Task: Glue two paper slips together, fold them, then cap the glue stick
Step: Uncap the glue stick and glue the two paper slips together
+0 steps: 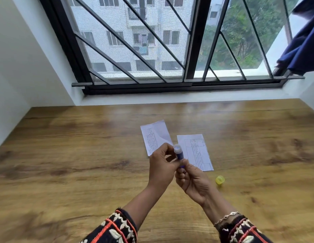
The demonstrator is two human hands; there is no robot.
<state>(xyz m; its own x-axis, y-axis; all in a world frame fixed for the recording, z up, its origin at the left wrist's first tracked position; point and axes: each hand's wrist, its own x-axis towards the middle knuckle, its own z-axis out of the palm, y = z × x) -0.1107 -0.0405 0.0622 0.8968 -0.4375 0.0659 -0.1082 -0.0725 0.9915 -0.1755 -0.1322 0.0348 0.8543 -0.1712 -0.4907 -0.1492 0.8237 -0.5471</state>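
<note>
Uncapped glue stick [179, 156] pinched by left hand [162, 170] and right hand [193, 181], two paper slips [195, 151] just beyond them, yellow cap [220, 180] parked right of the right hand

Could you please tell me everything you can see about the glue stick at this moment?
The glue stick is a small tube with a dark blue body and a pale, whitish exposed top. It is uncapped and held roughly upright above the wooden table, between the left hand and the right hand, whose fingers grip its lower end. Its yellow cap lies apart on the table to the right.
</note>
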